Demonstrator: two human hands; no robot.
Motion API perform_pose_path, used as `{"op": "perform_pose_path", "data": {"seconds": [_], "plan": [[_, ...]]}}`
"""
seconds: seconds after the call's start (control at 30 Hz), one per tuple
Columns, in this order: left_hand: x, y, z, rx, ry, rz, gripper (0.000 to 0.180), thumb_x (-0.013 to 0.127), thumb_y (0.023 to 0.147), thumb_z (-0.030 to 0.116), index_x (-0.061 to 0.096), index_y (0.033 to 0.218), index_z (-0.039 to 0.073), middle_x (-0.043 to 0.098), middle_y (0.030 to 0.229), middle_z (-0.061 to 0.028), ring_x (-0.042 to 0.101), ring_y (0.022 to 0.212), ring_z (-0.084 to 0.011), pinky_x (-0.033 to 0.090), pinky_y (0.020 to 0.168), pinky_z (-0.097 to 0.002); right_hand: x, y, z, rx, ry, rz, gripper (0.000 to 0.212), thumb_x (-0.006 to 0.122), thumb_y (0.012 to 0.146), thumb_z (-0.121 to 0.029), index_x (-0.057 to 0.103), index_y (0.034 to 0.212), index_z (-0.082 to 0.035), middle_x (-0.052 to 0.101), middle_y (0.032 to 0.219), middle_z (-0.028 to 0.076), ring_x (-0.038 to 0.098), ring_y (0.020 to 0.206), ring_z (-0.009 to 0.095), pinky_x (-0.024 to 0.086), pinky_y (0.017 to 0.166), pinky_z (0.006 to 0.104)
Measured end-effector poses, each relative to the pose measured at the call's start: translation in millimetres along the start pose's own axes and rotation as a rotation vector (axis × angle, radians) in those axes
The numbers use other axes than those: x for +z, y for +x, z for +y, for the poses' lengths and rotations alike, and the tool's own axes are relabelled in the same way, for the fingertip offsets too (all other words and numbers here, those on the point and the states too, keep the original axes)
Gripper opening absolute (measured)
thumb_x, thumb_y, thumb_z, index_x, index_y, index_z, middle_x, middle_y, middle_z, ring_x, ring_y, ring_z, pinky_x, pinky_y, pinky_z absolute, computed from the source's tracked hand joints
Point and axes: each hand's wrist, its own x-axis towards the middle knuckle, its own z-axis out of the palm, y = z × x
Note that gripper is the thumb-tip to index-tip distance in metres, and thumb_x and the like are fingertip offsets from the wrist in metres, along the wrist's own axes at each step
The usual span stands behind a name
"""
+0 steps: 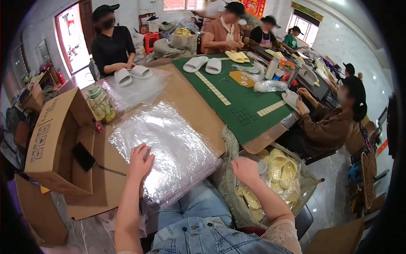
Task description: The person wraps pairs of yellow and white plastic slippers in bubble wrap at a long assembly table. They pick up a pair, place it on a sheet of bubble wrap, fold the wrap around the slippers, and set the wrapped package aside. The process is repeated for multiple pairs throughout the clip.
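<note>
My left hand [141, 160] lies with its fingers stretched on a stack of clear, shiny plastic bags [173, 139], which reaches over the table's near edge above my lap. To the right, my right hand [245, 169] is curled closed beside the rim of a green-grey woven sack [229, 142]. Its fingertips are turned away, so I cannot make out whether it grips anything. Inside the sack are several pale yellow slippers [277, 167] in clear wrapping. A whitish rounded thing [261, 167] sits close to my right hand, too partly seen to name.
An open cardboard box [59, 144] with a black phone [84, 156] stands left, near a glass jar [101, 106]. White slippers [196, 64] lie on the green mat [228, 84]. Co-workers sit or stand around the table; one at right handles a white slipper [292, 100].
</note>
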Motion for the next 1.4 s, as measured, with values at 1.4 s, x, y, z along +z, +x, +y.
{"op": "perform_pose_path", "data": {"seconds": [1.4], "plan": [[5.5, -1.1, -3.8, 0.041, 0.0, 0.007, 0.038, 0.075, 0.083, 0.022, 0.07, 0.117, 0.006, 0.063, 0.132, -0.0165, 0.053, 0.122, -0.0395, 0.044, 0.105, -0.0481, 103.3, 94.0, -75.1, -0.553, 0.366, 0.399, 0.039, 0.067, 0.093, -0.03, 0.063, 0.128, -0.015, 0.058, 0.14, 0.009, 0.05, 0.133, 0.031, 0.037, 0.109, 0.0478]]}}
